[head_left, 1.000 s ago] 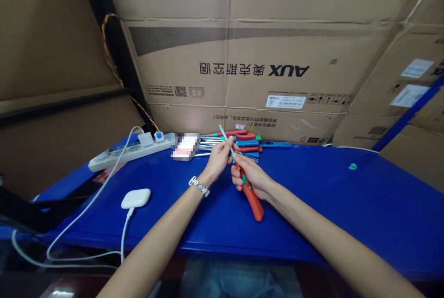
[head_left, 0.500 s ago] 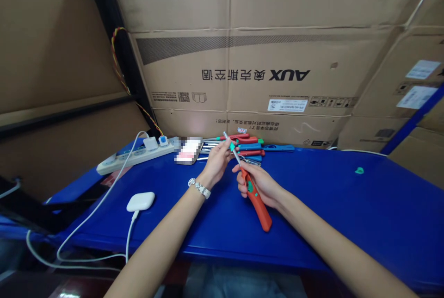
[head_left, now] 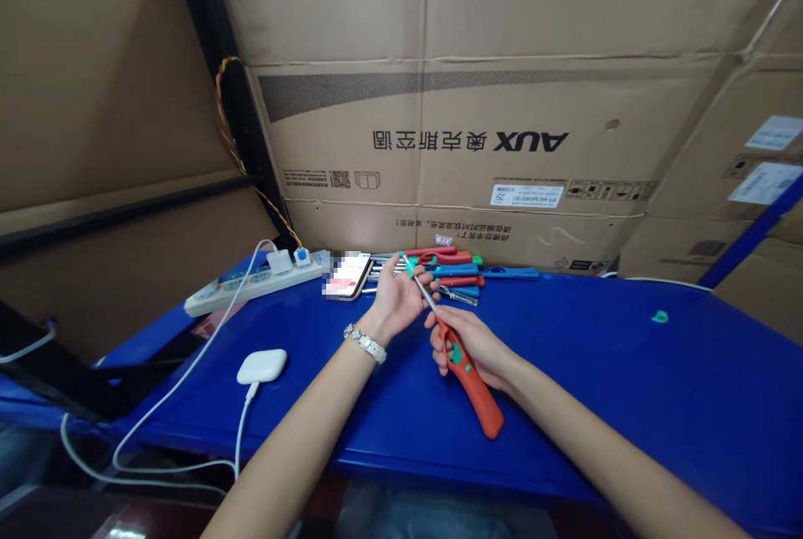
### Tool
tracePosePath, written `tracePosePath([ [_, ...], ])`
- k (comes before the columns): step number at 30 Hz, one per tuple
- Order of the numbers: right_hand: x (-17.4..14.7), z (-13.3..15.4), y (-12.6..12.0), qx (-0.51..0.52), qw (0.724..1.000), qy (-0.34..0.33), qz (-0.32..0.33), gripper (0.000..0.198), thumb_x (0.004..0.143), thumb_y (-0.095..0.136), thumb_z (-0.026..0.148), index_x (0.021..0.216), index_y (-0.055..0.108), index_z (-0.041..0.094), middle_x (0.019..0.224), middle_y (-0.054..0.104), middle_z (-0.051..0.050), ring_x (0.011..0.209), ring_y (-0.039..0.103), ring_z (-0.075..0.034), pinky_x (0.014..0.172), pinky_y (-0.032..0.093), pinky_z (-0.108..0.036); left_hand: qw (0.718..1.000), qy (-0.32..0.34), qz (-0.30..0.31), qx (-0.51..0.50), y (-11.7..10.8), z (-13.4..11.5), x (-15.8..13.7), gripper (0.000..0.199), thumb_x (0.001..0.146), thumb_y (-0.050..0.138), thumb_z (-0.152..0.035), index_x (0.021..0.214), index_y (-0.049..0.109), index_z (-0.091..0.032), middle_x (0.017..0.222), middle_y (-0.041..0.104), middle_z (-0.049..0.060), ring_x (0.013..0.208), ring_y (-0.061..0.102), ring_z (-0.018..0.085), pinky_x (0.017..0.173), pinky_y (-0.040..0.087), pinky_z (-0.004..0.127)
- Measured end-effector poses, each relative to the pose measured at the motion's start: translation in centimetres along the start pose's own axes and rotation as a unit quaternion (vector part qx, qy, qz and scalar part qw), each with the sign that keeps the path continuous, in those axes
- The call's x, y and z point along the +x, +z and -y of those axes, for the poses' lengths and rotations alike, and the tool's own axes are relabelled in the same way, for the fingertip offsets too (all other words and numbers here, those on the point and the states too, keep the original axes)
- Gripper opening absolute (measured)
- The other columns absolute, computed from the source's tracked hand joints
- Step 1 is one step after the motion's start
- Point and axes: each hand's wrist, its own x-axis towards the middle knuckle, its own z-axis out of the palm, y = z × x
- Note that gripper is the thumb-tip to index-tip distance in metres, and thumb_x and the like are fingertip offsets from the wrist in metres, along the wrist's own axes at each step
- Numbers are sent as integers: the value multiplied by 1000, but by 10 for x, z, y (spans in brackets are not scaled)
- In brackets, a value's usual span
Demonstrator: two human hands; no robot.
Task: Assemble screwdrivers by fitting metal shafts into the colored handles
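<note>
My right hand [head_left: 470,342] is closed around the front of an orange-red long-neck lighter [head_left: 483,405] with a green trigger. Its metal tube [head_left: 426,293] slants up and left, away from me. A small green piece [head_left: 410,267] sits on the tube near its tip. My left hand [head_left: 401,300], palm up, has its fingers apart around the tip end of the tube. Whether a fingertip touches the green piece is hard to see. Behind the hands lies a pile of red and blue lighters [head_left: 461,270].
A phone [head_left: 349,275] lies left of the pile, beside a white power strip [head_left: 251,289] with plugs. A white earbud case [head_left: 262,367] on a cable is at left. Another small green piece [head_left: 659,316] lies on the blue table [head_left: 595,372]. Cardboard [head_left: 439,3] stands behind.
My left hand has loosened from a pinch near the tube's tip and turned palm up, fingers spreading. My right hand still holds the lighter. The whole view has shifted slightly.
</note>
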Motion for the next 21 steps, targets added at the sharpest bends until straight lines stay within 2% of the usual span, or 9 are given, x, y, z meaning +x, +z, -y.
tracePosePath([
  [4,-2,0,2,-13,1000,0,12,29,84,64,46,85,55,18,53,58,3,41,54,-13,41,50,-27,1000,6,-6,-24,2,-9,-1,43,95,28,-50,65,39,-22,54,43,1,54,52,20,56,48,34],
  [10,-4,0,4,-22,1000,3,5,32,82,65,48,84,55,18,52,58,3,40,54,-13,40,50,-26,999,4,-21,-46,5,-12,3,30,92,34,-31,62,34,-22,50,38,-2,49,47,16,54,46,31],
  [15,-5,1,6,-25,1000,8,6,29,83,64,45,83,56,18,51,58,2,40,55,-13,40,51,-26,997,17,-24,-68,6,-13,2,30,91,33,-24,61,34,-22,48,36,-3,45,43,14,52,44,29],
  [17,-4,2,5,-24,1000,4,4,28,83,64,45,83,56,18,51,59,2,41,55,-13,40,51,-26,998,14,-15,-56,5,-13,2,32,93,32,-25,62,38,-21,49,40,-2,48,48,15,54,47,30],
  [21,-2,3,0,-22,1000,-4,-8,32,83,65,48,83,55,18,51,57,3,40,55,-13,40,50,-26,999,-29,-26,-4,3,-8,4,32,97,34,-30,75,53,-16,63,57,5,60,60,19,62,52,33],
])
